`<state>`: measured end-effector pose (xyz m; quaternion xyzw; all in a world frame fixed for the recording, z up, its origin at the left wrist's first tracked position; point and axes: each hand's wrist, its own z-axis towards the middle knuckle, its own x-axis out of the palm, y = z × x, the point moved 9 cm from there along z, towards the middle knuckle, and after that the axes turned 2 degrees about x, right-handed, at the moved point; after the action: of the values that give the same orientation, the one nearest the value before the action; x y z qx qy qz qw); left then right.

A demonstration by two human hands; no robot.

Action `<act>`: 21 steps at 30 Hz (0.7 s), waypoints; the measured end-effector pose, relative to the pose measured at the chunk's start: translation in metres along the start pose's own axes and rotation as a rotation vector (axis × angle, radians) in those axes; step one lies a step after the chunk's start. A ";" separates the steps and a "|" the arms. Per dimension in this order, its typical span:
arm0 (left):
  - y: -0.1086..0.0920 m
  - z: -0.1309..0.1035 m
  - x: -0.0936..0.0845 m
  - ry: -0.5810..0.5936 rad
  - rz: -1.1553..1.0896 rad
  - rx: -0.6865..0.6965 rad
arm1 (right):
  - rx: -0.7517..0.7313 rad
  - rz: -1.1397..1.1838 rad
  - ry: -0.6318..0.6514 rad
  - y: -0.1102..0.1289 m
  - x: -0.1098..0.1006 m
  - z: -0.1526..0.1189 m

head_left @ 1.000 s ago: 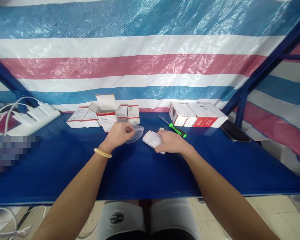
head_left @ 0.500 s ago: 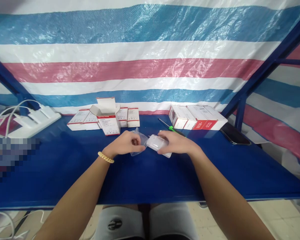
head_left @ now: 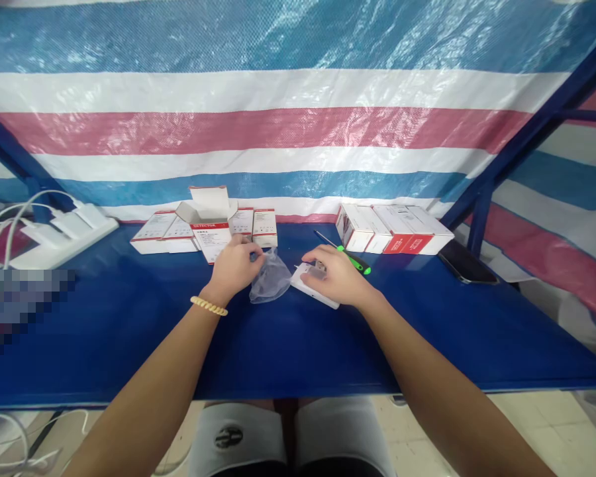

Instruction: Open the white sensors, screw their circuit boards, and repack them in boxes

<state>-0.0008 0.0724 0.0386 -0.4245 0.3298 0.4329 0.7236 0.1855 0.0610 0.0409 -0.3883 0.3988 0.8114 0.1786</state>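
Observation:
My left hand (head_left: pixel 236 266) is closed, with thumb and fingertips pinched at the upper left edge of a clear plastic bag (head_left: pixel 271 278). The crumpled bag lies on the blue table, just in front of an upright box (head_left: pixel 211 242) with raised flaps and the word "DETECTOR". To the right of the bag lies a flat white device (head_left: pixel 314 290), tilted at an angle. My right hand (head_left: pixel 334 271) is over its upper part, thumb and index finger curved and apart. Something small shows between those fingers, too unclear to name. The palm hides part of the device.
A green-handled screwdriver (head_left: pixel 358 262) lies behind my right hand. Red-and-white boxes (head_left: pixel 397 228) stand at the back right, and more boxes (head_left: pixel 156 232) at the back left. A black phone (head_left: pixel 465 264) is at right. A white power strip (head_left: pixel 69 242) with plugged chargers sits far left.
The plastic bag has come away from the white device and lies spread out more. My left hand has moved left and back. My right hand has loosened around the device and shifted slightly back.

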 end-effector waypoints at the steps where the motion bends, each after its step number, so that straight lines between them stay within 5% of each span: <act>1: -0.007 0.000 -0.008 -0.065 -0.055 0.056 | -0.002 0.018 -0.043 -0.001 -0.004 0.000; 6: -0.048 -0.015 -0.045 -0.286 -0.259 0.314 | 0.063 0.216 -0.177 -0.012 -0.013 -0.002; 13: -0.077 -0.026 -0.021 -0.117 -0.389 0.503 | -0.046 0.243 -0.131 0.004 -0.007 -0.002; 17: -0.057 -0.017 -0.007 -0.032 -0.547 0.311 | 0.066 0.298 -0.134 -0.006 -0.006 0.001; 21: -0.042 -0.012 0.023 0.261 -0.799 0.092 | 0.133 0.473 -0.112 -0.017 -0.002 0.002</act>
<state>0.0458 0.0581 0.0275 -0.5375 0.2470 0.0458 0.8050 0.1960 0.0734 0.0342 -0.2259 0.5204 0.8229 0.0310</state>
